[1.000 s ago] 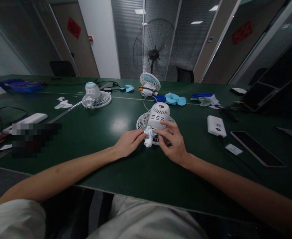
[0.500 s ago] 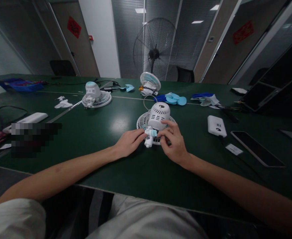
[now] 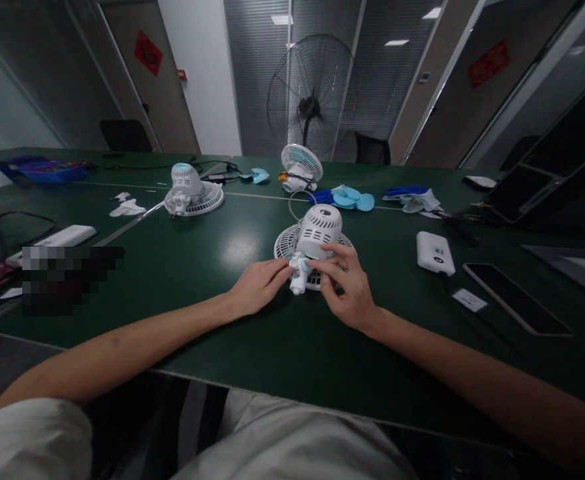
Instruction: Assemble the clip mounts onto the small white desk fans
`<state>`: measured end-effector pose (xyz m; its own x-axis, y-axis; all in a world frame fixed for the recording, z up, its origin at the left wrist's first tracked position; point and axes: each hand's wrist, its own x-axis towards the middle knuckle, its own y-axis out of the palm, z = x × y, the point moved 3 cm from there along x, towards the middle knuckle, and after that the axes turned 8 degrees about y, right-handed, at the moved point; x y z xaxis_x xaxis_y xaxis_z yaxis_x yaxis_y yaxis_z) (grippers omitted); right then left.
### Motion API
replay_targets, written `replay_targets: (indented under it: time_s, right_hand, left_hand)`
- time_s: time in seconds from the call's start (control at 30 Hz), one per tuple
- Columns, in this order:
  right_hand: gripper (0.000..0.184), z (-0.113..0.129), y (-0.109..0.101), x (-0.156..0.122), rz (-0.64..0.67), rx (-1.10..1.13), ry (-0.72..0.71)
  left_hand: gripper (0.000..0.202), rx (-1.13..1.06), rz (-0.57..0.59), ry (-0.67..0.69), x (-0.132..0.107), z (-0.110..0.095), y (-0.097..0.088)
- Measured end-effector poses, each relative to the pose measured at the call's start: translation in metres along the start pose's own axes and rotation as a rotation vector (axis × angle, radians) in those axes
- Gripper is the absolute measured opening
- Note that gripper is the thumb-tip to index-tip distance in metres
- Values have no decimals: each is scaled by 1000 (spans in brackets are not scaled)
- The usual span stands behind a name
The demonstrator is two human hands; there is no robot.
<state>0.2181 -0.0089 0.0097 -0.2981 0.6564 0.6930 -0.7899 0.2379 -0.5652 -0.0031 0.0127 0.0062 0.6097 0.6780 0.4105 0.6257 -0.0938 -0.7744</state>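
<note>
A small white fan [image 3: 321,225] lies grille-down on the table in front of me, its rounded motor housing facing up. From its near side sticks out a white clamp-like joint [image 3: 298,284] with a light blue knob [image 3: 304,265]. The fingertips of my left hand [image 3: 253,288] are closed on the left side of this joint. My right hand [image 3: 348,288] is bent round the other side, one fingertip pressing on the knob and another finger against the lower housing. The fingertips partly cover the knob.
A second white fan [image 3: 185,183] lies at the left, and a third [image 3: 301,167] stands farther back. Light blue fan blades [image 3: 352,198] lie behind my fan. To the right are a white power bank [image 3: 434,253] and a dark phone [image 3: 515,299]. A green table [image 3: 212,267] carries everything.
My right fingertip has moved left onto the light blue knob, now covering more of it. The knob and joint look slightly turned. My left hand has stayed in place.
</note>
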Motion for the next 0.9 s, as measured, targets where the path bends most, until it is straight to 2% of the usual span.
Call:
replay_targets:
  time_s: [0.43,0.9]
  right_hand:
    - [41,-3,2,1,-21,-29,46]
    - [8,-3,1,3,-43,-49,77]
  left_hand:
    - [42,-8,24,-10,1,-1,-1]
    - [40,0,32,16,0,-1,-1]
